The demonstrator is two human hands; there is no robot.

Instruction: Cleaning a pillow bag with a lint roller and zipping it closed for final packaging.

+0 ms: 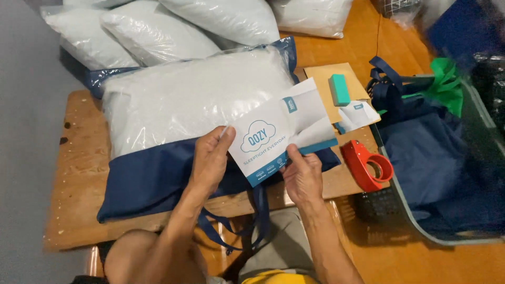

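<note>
Both my hands hold a white printed card [279,129] with a teal band along its lower edge. My left hand [210,158] pinches its left edge. My right hand [302,173] grips its bottom edge. The card hangs over a white pillow in clear plastic [189,97], half tucked into a navy blue bag [152,176] with dangling straps. The pillow and bag lie on a low wooden board [79,173].
Several bagged white pillows [152,31] are stacked behind. To the right lie a brown card sheet [326,79], a teal block [339,89], another small printed card [357,114] and a red tape dispenser [365,164]. A bin of navy bags [436,163] stands at the right.
</note>
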